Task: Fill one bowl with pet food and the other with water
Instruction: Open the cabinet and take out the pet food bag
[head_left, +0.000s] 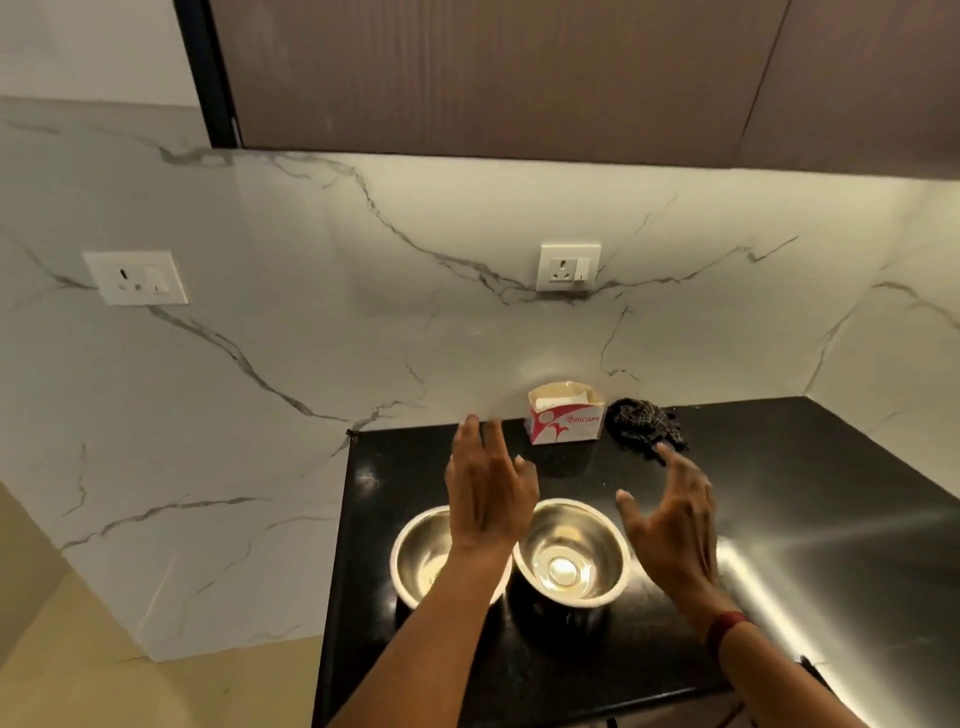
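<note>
- Black counter (727, 499) has a red-and-white tissue box (566, 418) and a dark checked cloth (641, 423) at the back by the marble wall (311, 312); nothing sits between you and the bowls.
- Your left hand (488, 493) floats flat, palm down, fingers stretched out, holding nothing; its forearm hides part of the left steel bowl (423, 556).
- Your right hand (675, 525) is raised on edge, fingers spread loose, empty too.
- Right steel bowl (571, 551) sits between both hands, untouched, touching the left one. Both bowls look empty.
</note>
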